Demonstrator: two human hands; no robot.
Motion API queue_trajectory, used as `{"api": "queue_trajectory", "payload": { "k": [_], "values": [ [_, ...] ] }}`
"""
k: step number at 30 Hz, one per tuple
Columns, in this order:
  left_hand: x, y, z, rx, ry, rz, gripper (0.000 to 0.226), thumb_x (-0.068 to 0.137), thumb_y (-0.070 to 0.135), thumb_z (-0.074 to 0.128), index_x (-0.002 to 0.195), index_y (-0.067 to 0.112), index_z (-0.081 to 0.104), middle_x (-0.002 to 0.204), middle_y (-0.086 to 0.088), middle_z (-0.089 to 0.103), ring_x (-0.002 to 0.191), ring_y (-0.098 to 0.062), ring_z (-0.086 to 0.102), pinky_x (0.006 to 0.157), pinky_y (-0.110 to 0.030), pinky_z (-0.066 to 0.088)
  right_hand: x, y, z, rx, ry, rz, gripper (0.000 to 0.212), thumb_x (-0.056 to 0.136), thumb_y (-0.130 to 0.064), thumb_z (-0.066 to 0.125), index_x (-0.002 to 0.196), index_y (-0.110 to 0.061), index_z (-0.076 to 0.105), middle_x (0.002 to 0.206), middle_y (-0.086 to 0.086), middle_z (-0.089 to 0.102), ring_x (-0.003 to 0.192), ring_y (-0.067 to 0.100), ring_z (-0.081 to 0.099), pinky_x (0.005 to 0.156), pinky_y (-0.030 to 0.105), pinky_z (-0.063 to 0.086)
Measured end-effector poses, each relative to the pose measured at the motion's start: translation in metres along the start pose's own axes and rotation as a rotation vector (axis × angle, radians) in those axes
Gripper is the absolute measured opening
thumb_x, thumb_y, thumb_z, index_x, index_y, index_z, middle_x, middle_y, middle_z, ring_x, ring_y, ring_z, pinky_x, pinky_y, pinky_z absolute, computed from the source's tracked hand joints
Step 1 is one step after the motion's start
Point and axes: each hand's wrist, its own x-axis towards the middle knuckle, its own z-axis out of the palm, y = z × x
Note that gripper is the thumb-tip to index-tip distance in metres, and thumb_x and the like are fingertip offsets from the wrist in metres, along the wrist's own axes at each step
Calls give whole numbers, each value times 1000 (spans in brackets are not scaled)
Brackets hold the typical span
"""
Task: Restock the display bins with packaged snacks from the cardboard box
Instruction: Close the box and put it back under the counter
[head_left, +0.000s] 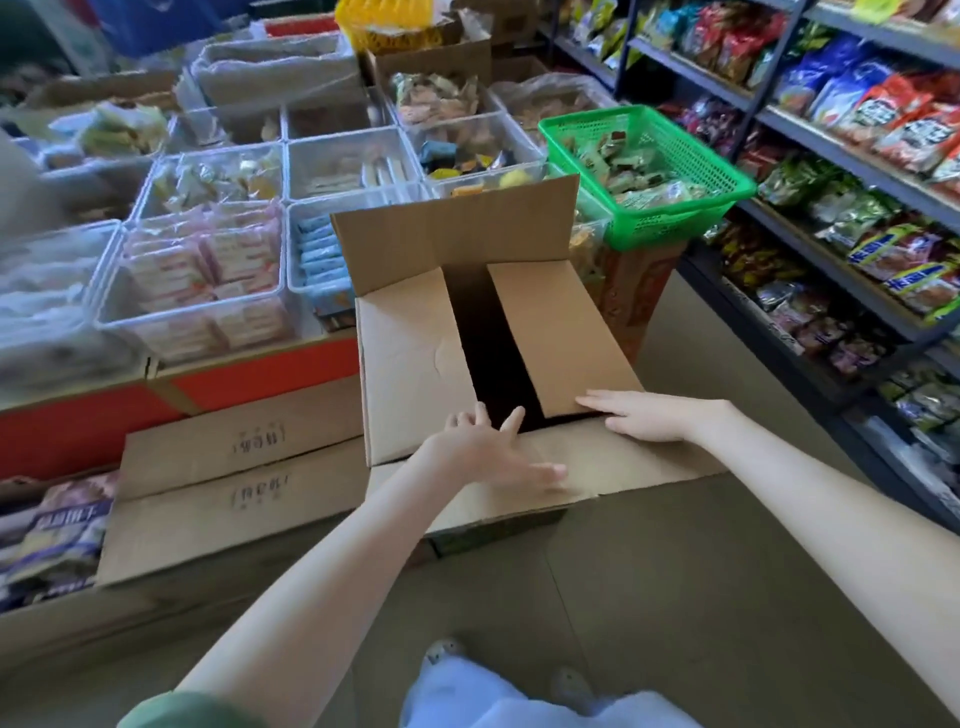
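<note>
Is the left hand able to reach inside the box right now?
Probably yes: the left hand sits at the open gap between the flaps of the box, though the gap looks narrow.

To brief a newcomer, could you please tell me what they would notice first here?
The brown cardboard box in the centre, half open with a dark gap between its flaps, has the left hand and right hand laid on it. Behind it to the right sits a bright green plastic mesh basket; to the left, clear plastic bins.
</note>
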Motion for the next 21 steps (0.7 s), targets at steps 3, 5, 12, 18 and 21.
{"api": "queue_trajectory", "payload": {
  "k": [3,5,12,18,21],
  "values": [
    [-1,21,4,72,-31,-33,110,64,91,39,146,42,-16,157,-12,-16,142,-44,-9,114,-54,2,-22,31,-4,73,18,-27,78,89,8,21,144,-47,25,154,-23,12,144,4,5,116,27,2],
    [-1,33,8,126,-72,-43,114,61,91,43,147,42,-13,156,-11,-20,141,-47,-13,112,-57,-7,-33,48,-2,2,-27,-43,94,79,19,21,145,-48,19,155,-24,6,144,3,0,116,26,1],
    [-9,43,2,197,-67,-8,114,63,80,60,148,43,-5,157,-4,-19,143,-42,-8,109,-61,-10,-36,70,6,-215,-25,-185,96,86,5,51,149,-38,-9,157,-11,-6,145,10,-5,113,23,4],
    [-29,34,-32,151,251,99,95,75,66,61,151,33,14,157,2,20,141,-23,28,112,-41,25,-28,74,-7,54,60,-256,77,88,-29,64,146,-39,14,143,-16,30,132,3,30,110,26,26],
    [-33,28,-40,121,498,135,79,83,63,54,148,29,25,146,1,43,129,-21,45,100,-34,40,-22,72,-14,326,113,-230,62,85,-50,60,140,-40,32,139,-10,43,132,11,38,108,30,30]
  ]
}}
